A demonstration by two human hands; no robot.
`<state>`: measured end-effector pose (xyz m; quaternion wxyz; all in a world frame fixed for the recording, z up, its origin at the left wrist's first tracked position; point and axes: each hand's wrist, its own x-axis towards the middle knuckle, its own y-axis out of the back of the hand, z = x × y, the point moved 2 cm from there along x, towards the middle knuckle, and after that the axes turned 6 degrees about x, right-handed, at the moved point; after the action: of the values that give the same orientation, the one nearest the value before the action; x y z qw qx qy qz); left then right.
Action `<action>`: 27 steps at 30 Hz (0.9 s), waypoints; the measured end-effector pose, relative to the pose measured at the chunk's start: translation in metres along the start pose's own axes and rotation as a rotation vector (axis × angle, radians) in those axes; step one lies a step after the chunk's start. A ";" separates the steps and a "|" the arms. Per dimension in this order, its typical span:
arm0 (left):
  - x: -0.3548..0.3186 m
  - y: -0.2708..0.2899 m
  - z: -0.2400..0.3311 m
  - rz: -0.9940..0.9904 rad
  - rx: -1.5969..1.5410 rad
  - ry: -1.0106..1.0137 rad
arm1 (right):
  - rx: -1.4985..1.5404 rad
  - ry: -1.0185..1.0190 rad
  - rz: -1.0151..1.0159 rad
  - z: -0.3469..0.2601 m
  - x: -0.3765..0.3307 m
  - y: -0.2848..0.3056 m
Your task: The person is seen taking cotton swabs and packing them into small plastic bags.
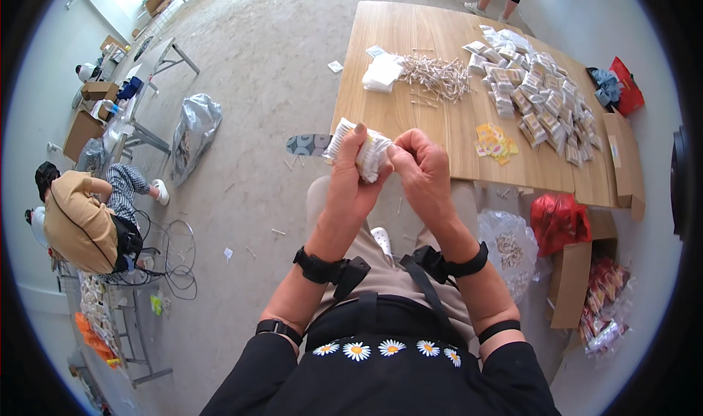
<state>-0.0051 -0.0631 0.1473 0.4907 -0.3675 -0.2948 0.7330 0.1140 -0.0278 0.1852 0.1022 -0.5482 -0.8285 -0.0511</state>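
Dozens of filled packs [540, 97] ahead-right of my grip look done; loose swabs [439, 77] ahead look unbagged; swab pack [376, 152] sits in my left hand [350, 173], thumb and fingers closed round it, can't tell if sealed; right hand [425, 168] pinches its right edge, fingers curled.

The bare left forearm [296, 299] and bare right forearm [485, 288] slant forward and inward from black short sleeves [258, 368], both elbows bent, bringing the hands close together before the body. The left hand [353, 168] is closed in a grip, its thumb extended upward. The right hand [425, 173] has its fingers curled, their tips drawn in toward the left hand.
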 end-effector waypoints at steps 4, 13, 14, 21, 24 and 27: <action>0.007 0.001 0.000 -0.012 -0.042 0.014 | 0.073 -0.079 0.028 0.000 -0.004 0.002; 0.012 -0.006 0.002 -0.004 -0.075 -0.039 | 0.218 -0.192 -0.043 0.013 -0.019 -0.005; 0.012 -0.008 0.002 0.006 -0.089 -0.030 | 0.225 -0.186 -0.029 0.010 -0.018 -0.006; 0.010 -0.012 -0.001 -0.016 -0.083 -0.017 | 0.138 -0.124 0.039 0.012 -0.013 -0.004; 0.014 -0.011 -0.003 -0.030 -0.087 -0.028 | 0.124 -0.041 0.061 0.022 -0.011 -0.004; 0.010 -0.018 0.000 0.028 -0.080 -0.017 | 0.082 -0.014 0.064 0.016 -0.011 0.000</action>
<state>0.0015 -0.0474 0.1592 0.4629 -0.3845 -0.3229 0.7305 0.1166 -0.0340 0.1671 0.1204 -0.5699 -0.8128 -0.0098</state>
